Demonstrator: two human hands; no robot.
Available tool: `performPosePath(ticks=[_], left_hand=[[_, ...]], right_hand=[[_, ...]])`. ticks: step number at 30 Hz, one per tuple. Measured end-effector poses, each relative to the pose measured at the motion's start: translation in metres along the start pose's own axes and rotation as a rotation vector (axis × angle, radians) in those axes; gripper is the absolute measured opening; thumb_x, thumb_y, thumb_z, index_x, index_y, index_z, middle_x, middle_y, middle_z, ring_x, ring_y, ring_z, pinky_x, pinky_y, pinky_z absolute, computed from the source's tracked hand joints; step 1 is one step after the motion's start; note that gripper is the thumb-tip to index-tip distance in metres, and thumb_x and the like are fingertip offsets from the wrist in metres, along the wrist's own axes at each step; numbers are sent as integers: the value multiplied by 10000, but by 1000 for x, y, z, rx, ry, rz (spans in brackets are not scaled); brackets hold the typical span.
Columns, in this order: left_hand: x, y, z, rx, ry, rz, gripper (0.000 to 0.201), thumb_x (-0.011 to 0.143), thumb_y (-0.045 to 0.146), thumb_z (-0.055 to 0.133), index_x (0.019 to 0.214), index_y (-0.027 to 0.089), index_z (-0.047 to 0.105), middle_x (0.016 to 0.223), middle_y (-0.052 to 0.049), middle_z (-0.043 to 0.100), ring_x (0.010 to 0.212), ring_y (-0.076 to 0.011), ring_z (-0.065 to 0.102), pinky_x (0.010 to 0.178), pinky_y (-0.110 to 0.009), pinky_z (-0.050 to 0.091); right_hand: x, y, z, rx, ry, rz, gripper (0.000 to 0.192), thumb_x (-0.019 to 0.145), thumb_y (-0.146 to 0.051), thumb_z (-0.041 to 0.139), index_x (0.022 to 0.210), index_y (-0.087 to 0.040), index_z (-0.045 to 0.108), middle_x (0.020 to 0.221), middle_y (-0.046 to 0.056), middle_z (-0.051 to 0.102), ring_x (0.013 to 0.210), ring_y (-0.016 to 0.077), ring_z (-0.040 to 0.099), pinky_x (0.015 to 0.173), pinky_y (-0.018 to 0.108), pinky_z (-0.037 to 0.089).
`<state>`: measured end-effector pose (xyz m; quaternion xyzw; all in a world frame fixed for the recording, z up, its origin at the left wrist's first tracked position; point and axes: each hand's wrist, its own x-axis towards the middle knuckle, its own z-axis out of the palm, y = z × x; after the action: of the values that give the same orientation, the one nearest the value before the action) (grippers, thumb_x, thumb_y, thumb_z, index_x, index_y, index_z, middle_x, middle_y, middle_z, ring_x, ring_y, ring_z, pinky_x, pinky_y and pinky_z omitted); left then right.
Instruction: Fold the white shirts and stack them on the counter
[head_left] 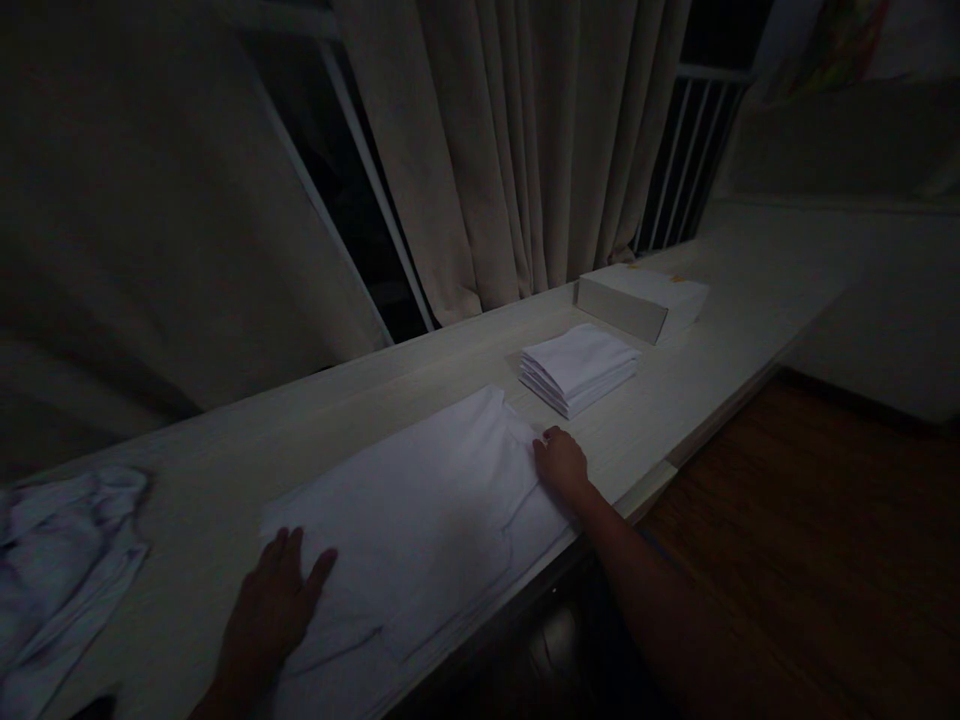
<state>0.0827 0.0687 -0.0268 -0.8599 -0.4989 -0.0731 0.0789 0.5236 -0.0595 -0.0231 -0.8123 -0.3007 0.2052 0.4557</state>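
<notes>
White cloth (420,500) spread flat on counter (675,400); left hand (274,600) open, palm pinning near end; right hand (559,462) pinching far edge, keeping it taut; folded stack (577,368) parked just beyond.

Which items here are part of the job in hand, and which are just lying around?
In hand:
- white cloth spread flat on the table
- left hand pressed flat on its near end
- right hand at its far edge

Lying about:
- stack of folded white cloths
- white box behind the stack
- crumpled cloth at far left
- curtain
</notes>
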Motion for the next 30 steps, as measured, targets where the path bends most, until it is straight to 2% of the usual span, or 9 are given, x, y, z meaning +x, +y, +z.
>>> performPosePath(ticks=[3,5,8,10,14,17,20,25,30], left_hand=[[-2,-4,2,44,-50,64,558,771,399,406,1258,180,567,1351,-161,557,1357,-358,365,1021,-540,361],[-2,-6,3,79,-63,93,549,766,404,425,1243,180,579,1356,-164,552,1355,-358,366,1020,-533,362],[-1,-8,6,96,-60,79,558,774,408,418,1249,164,576,1362,-173,546,1347,-353,380,1019,-523,366],[-1,-9,9,102,-64,60,565,783,406,407,1265,158,567,1365,-173,544,1350,-346,381,1025,-517,363],[-3,-13,14,125,-87,89,570,798,384,397,1305,167,540,1394,-160,521,1384,-335,334,1048,-516,339],[-4,-16,18,139,-83,81,570,816,372,371,1318,153,526,1426,-168,486,1400,-332,306,1059,-514,328],[-3,-15,21,137,-83,45,571,830,377,357,1326,140,513,1433,-172,477,1399,-328,310,1061,-505,331],[-1,-9,18,76,-61,-28,619,843,435,344,1361,119,468,1442,-189,460,1395,-335,319,1074,-511,318],[-3,-10,12,-11,-79,-3,652,831,492,369,1385,156,439,1443,-165,468,1402,-332,311,1090,-517,296]], right_hand=[[-3,-2,-7,-292,118,-240,356,903,-262,479,1178,-80,615,1229,214,586,1207,292,510,1042,387,362],[-5,-6,-4,-381,130,-409,417,953,-227,359,1290,-65,544,1318,195,546,1286,252,448,1086,357,325],[-11,-9,11,-466,36,-581,519,990,-266,292,1450,-30,343,1504,179,352,1412,239,274,1141,374,251],[-17,-5,22,-546,-79,-612,575,992,-329,328,1457,9,312,1520,212,303,1427,274,238,1154,399,221],[-22,2,30,-613,-189,-597,560,992,-362,361,1401,16,421,1467,240,384,1402,295,296,1154,403,209],[-12,-5,22,-541,-99,-554,498,1007,-345,324,1356,-34,495,1417,207,469,1357,246,378,1129,359,259],[8,-16,14,-465,29,-433,417,999,-255,323,1296,-84,560,1312,168,574,1257,209,484,1077,316,316],[36,-22,16,-456,18,-300,358,927,-295,514,1162,-59,646,1161,201,650,1112,247,586,994,331,376],[48,-21,24,-436,-52,-201,298,842,-351,649,1005,-110,713,1051,174,698,1024,259,634,898,318,424]])
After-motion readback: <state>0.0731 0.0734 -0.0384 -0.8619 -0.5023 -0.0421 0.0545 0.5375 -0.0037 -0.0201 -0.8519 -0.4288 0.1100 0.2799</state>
